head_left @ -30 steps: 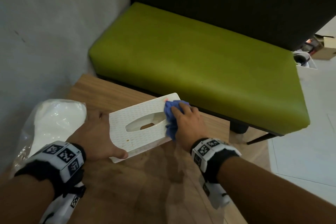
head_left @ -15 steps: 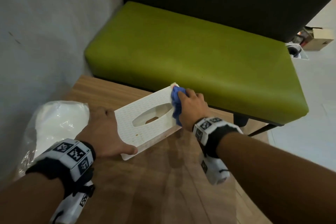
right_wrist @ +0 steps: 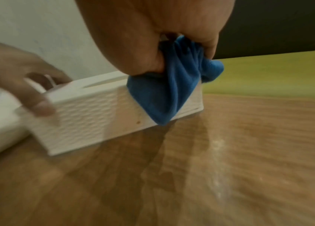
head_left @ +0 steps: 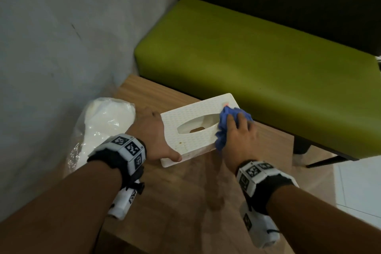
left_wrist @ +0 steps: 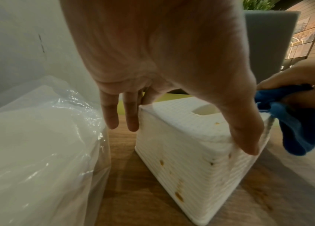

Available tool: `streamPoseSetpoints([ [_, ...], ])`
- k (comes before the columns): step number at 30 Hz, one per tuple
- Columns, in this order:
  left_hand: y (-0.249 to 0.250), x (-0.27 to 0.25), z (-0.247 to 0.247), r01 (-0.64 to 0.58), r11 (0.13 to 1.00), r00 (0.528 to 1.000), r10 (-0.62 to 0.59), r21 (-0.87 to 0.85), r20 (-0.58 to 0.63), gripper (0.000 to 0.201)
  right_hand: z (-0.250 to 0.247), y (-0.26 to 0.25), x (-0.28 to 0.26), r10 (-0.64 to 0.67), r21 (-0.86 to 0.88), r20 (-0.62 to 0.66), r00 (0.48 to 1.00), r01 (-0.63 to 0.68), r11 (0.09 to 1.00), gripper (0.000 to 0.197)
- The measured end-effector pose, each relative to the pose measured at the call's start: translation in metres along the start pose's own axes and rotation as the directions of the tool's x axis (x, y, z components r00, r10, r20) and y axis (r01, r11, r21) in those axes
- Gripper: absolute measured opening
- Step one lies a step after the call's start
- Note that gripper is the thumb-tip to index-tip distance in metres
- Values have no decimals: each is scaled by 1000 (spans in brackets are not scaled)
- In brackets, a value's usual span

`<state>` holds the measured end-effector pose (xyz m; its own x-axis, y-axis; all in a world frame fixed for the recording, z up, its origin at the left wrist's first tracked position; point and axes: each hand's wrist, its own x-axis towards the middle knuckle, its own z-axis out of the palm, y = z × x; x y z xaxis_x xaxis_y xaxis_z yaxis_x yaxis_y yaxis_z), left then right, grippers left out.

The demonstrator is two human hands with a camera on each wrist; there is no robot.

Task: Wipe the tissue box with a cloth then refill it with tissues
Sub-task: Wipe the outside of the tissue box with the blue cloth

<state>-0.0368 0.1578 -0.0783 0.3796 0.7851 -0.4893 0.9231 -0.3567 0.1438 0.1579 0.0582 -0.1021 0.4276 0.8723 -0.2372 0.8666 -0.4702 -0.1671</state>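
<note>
A white textured tissue box (head_left: 195, 130) with an oval slot lies on the wooden table (head_left: 185, 202). Brown stains mark its near side (left_wrist: 179, 197). My left hand (head_left: 156, 136) grips the box's left end, thumb on the near side and fingers over the far corner. My right hand (head_left: 237, 132) clutches a bunched blue cloth (head_left: 225, 128) and presses it on the box's right end. In the right wrist view the cloth (right_wrist: 172, 91) hangs over the box's near side wall (right_wrist: 87, 110). A clear plastic pack of white tissues (head_left: 103, 126) lies left of the box, by the wall.
A green bench cushion (head_left: 257, 64) runs just behind the table, under a dark backrest. A grey wall (head_left: 61, 37) closes off the left. The table's right edge drops to white floor tiles (head_left: 360, 187). A faint streak shows on the wood near my right wrist (right_wrist: 218, 168).
My right hand has drawn the cloth back from the box's far right corner toward me along its right end. My left hand keeps its hold on the left end.
</note>
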Motion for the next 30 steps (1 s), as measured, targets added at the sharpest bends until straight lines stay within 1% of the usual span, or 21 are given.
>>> streamPoseSetpoints([
  [2,-1,-2,2,-6,1000,1000,6,-4,-15,130,8,-9,-17,-67,-9,60,996,67,998,69],
  [3,0,-3,2,-6,1000,1000,6,-1,-17,130,14,-12,-24,-121,-6,76,990,122,993,71],
  [4,-1,-4,1,-5,1000,1000,5,23,-14,129,18,-14,-29,-176,-5,70,982,176,984,72],
  [5,-1,-6,0,-9,998,1000,10,69,-12,129,20,-15,-30,-204,3,42,978,204,979,73],
  [6,-4,-8,-1,-28,993,1000,30,114,-8,130,20,-14,-29,-206,15,15,978,206,978,74],
  [8,-14,-9,1,-128,982,992,125,138,29,136,16,-11,-25,-187,19,55,981,187,982,75],
  [10,-26,-11,5,-238,966,970,231,100,80,143,13,-10,-23,-170,2,83,982,171,985,73],
  [12,-33,-12,10,-276,961,959,274,25,65,142,11,-16,-26,-171,3,59,984,171,985,71],
  [14,-36,-12,15,-281,958,959,283,-58,14,138,12,-26,-32,-187,-1,53,981,187,982,69],
  [17,-35,-10,16,-271,955,962,273,-125,-1,139,15,-46,-48,-295,-31,61,953,298,954,66],
  [20,-34,-9,16,-245,959,969,246,-144,-11,140,24,-59,-58,-390,-58,78,918,394,917,64],
  [22,-33,-10,15,-238,961,971,239,-138,-10,138,24,-58,-60,-433,-91,101,896,442,893,65],
  [23,-33,-10,14,-238,962,971,239,-134,-8,137,24,-52,-59,-442,-116,89,893,450,885,66],
  [25,-32,-12,13,-234,964,972,236,-123,1,136,22,-34,-50,-419,-110,49,907,422,900,66],
  [26,-32,-12,12,-233,966,972,235,-115,2,136,17,-25,-46,-373,-95,25,927,374,923,65],
  [28,-31,-12,11,-227,968,973,229,-103,5,135,8,-14,-39,-240,-58,16,971,241,969,63],
  [29,-30,-12,12,-224,970,974,226,-100,7,135,7,-13,-38,-203,-68,11,979,203,977,63],
  [30,-30,-12,12,-222,970,975,223,-98,5,135,6,-18,-40,-207,-79,16,978,208,975,62],
])
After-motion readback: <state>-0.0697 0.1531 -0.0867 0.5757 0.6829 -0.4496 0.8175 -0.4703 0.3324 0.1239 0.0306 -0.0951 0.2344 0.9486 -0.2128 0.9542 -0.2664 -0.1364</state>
